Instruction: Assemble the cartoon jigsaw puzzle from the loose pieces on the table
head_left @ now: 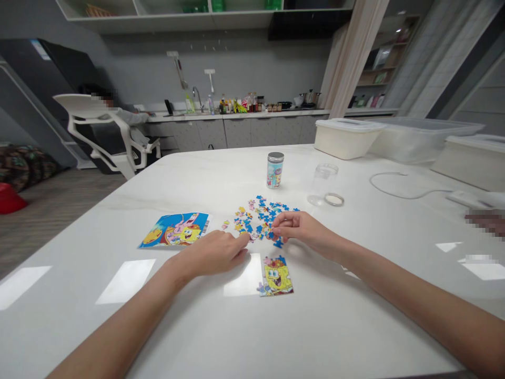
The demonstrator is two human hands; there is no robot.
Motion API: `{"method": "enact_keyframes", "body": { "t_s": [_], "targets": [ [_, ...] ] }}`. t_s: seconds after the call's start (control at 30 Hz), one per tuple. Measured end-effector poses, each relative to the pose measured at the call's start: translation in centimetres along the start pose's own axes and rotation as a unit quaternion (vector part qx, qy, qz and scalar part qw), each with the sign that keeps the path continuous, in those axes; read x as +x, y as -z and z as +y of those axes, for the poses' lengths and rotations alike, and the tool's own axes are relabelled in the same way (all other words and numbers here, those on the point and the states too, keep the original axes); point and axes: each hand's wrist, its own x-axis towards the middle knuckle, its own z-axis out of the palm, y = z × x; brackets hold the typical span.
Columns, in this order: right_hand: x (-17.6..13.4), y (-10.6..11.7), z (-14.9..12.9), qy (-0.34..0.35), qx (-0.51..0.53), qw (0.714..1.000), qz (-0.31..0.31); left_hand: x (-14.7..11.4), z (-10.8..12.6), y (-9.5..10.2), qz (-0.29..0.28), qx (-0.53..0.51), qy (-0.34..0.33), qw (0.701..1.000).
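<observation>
A loose heap of small jigsaw pieces [263, 213], mostly blue and yellow, lies on the white table. My left hand [221, 252] is at the heap's near left edge, fingers curled, index fingertip against the pieces; what lies beneath the fingers is hidden. At the heap's right side my right hand [296, 229] pinches a small blue jigsaw piece [271, 233] between thumb and fingers. Nearer me sits a joined puzzle section [278, 276] with a yellow cartoon face. Left of the heap is a printed picture sheet [175, 230] with the same character.
Behind the heap stands a printed tin [275, 171] with a silver lid. To its right are a clear plastic jar [324, 181] and a ring-shaped lid [334, 199]. Lidded storage boxes [347, 138] and a cable [389, 196] occupy the right side. A person sits in a white chair [84, 113] farther back.
</observation>
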Motion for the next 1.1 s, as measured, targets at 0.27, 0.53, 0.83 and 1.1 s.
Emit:
{"method": "enact_keyframes", "body": {
  "t_s": [0.27,0.53,0.83,1.1],
  "targets": [
    [-0.1,0.14,-0.09,-0.029,0.045,0.998,0.015,-0.08,0.14,0.09,0.0,-0.021,-0.029,0.999],
    [0.15,0.28,0.54,-0.024,0.027,0.999,0.014,0.25,0.04,-0.24,0.055,-0.028,0.014,0.998],
    [-0.07,0.05,0.16,-0.026,0.013,0.999,0.016,0.46,-0.14,0.26,0.015,-0.059,0.039,0.997],
    [-0.1,-0.08,0.07,-0.025,-0.019,1.0,-0.004,0.54,-0.1,0.05,-0.003,-0.052,0.054,0.997]
  ]
}}
